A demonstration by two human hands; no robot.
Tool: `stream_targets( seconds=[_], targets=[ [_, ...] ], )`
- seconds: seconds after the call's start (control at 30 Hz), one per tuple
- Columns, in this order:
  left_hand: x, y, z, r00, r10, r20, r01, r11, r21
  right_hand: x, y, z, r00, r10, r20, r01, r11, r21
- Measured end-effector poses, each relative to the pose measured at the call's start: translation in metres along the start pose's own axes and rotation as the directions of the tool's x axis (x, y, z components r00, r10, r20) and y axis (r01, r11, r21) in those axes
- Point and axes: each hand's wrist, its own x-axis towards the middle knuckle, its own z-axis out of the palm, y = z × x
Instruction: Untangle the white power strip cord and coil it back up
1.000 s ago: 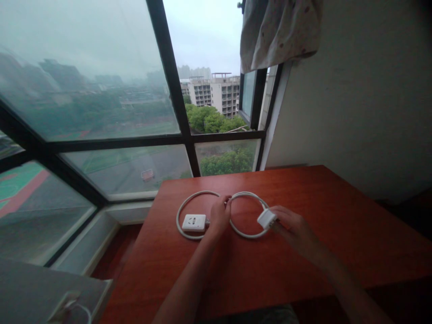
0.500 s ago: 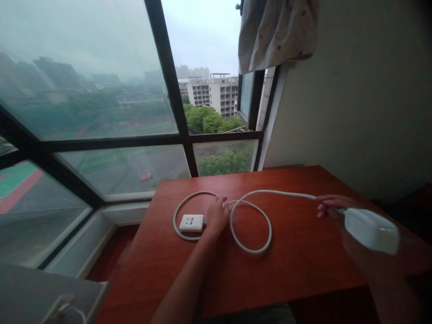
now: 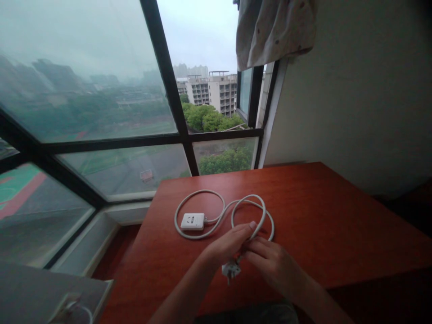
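A white extension cord lies in loops on the table, its socket block [image 3: 192,221] flat inside the left loop. My left hand [image 3: 232,243] is closed on the cord's white cable [image 3: 258,196], with the thumb pressed along it. Touching the left fingertips, my right hand [image 3: 275,261] also grips the cable close to its plug end. Below the two hands hangs the white plug [image 3: 231,269], prongs pointing down. The fingers hide part of the cable.
The reddish-brown wooden table [image 3: 313,225] reaches to the window frame [image 3: 189,155] and the wall on the right. A curtain [image 3: 275,33] hangs above its far side. At lower left, a white cable [image 3: 81,310] comes from a wall outlet [image 3: 64,308].
My right hand has come from the far right to the middle, bringing the plug end. My left hand has moved from beside the socket block toward the right loop. The right loop is now doubled over.
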Motion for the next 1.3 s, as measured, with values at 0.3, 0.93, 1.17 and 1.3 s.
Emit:
stream_targets(
  seconds=[0.3,0.93,1.17,1.3],
  targets=[
    [-0.006,0.0,0.008,0.987,0.103,-0.125,-0.091,0.991,0.095,-0.039,0.037,-0.017,0.803,0.533,-0.266,-0.503,0.846,0.177],
    [-0.032,-0.013,0.005,0.843,0.526,-0.11,-0.13,0.398,0.908,-0.026,0.09,0.002,0.405,0.902,0.152,-0.598,0.136,0.79],
    [-0.02,-0.025,0.025,0.854,0.508,0.117,-0.133,-0.004,0.991,-0.015,0.046,-0.025,0.495,0.831,0.255,-0.445,-0.009,0.895],
    [-0.015,-0.032,0.031,0.84,0.513,0.18,-0.206,-0.006,0.978,-0.021,0.043,-0.028,0.489,0.827,0.277,-0.425,-0.052,0.904]
  ],
)
